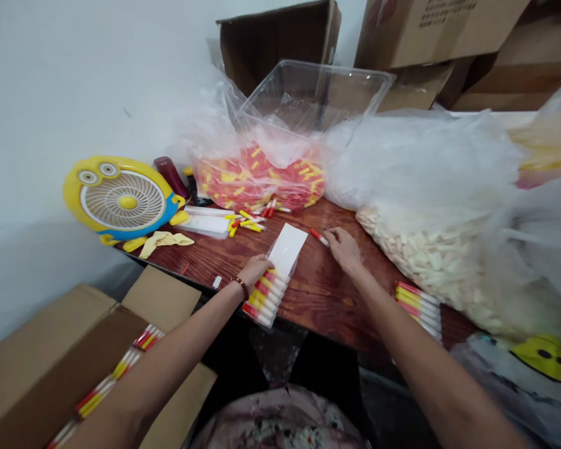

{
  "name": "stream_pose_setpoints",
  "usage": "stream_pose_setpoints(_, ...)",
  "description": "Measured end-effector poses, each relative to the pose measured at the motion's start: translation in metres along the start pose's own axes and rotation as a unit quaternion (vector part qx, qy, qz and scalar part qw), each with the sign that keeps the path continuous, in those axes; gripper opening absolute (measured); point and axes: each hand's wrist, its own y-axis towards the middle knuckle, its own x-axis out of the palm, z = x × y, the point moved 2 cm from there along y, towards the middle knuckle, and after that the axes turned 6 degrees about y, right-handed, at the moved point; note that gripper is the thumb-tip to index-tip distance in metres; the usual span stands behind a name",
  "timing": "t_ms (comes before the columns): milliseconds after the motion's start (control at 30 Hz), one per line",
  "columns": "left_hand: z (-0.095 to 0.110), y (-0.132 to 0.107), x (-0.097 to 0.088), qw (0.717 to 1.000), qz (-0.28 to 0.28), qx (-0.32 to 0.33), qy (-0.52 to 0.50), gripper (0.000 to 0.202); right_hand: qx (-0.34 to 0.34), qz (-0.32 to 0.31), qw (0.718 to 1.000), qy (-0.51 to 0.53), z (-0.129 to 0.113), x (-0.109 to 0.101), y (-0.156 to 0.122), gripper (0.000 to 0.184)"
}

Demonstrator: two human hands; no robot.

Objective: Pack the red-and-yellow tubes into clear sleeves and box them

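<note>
My left hand (254, 270) rests on a clear packet (275, 275) lying on the wooden table (318, 293). The packet holds a row of red and yellow sticks at its near end and a white card at its far end. My right hand (344, 247) lies flat on the table just right of the packet, fingertips touching a single red and white stick (318, 237). A bead bracelet circles my left wrist.
A plastic bag of red and yellow sticks (257, 178) lies behind, under a clear tray (308, 93). A large bag of white pieces (430, 249) fills the right. A yellow fan (121, 199) stands left. Filled packets lie at right (418, 307) and in a cardboard box (51, 368).
</note>
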Motion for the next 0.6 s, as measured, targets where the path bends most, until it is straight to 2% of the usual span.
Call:
stream_pose_setpoints(67, 0.003, -0.002, 0.003, 1.000, 0.003, 0.005, 0.008, 0.011, -0.049, -0.072, 0.995, 0.038, -0.013, 0.008, -0.004, 0.031)
stream_pose_setpoints(133, 0.007, -0.003, 0.005, 1.000, 0.004, 0.010, 0.015, 0.012, -0.047, -0.140, 0.986, 0.084, -0.024, 0.018, -0.006, 0.030)
stream_pose_setpoints(200, 0.010, -0.006, 0.006, 1.000, 0.001, 0.006, 0.018, 0.012, -0.032, -0.163, 0.981, 0.102, -0.032, 0.027, -0.006, 0.027)
stream_pose_setpoints(300, 0.014, -0.010, 0.004, 1.000, -0.004, -0.007, 0.016, 0.011, -0.041, -0.127, 0.983, 0.125, -0.043, 0.029, -0.001, 0.023)
stream_pose_setpoints(367, 0.015, -0.013, 0.000, 1.000, -0.001, -0.009, 0.014, 0.013, -0.032, -0.088, 0.984, 0.152, -0.046, 0.023, 0.008, 0.022)
stream_pose_setpoints(533, 0.011, -0.019, -0.013, 0.999, -0.012, -0.033, 0.002, 0.012, 0.007, 0.009, 0.990, 0.143, -0.034, -0.018, 0.044, 0.022)
stream_pose_setpoints(600, 0.005, -0.019, -0.020, 0.998, -0.021, -0.052, -0.025, 0.013, 0.015, 0.008, 0.992, 0.127, -0.022, -0.036, 0.055, 0.024)
